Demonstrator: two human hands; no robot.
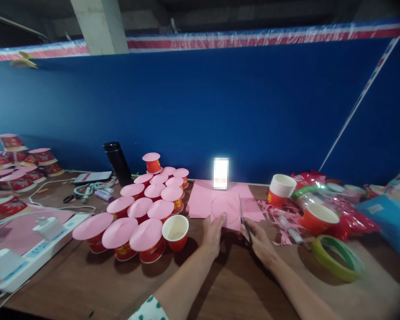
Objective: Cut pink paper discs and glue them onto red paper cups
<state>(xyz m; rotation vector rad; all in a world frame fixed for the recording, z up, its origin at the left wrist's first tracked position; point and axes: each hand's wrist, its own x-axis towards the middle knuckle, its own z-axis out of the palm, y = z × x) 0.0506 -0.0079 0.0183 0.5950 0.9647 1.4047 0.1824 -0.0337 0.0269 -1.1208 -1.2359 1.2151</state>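
Observation:
My left hand pinches the near edge of a pink paper sheet that has a circle drawn on it. My right hand is closed around a pair of scissors, whose blades point up along the circle's right side. The sheet lies on a stack of pink paper on the brown table. An open red paper cup stands just left of my left hand.
Several red cups capped with pink paper discs cluster at left, behind them a black flask. A white power strip lies far left. At right are stacked cups, pink scraps, a green tape roll and plastic bags. A bright phone leans on the blue wall.

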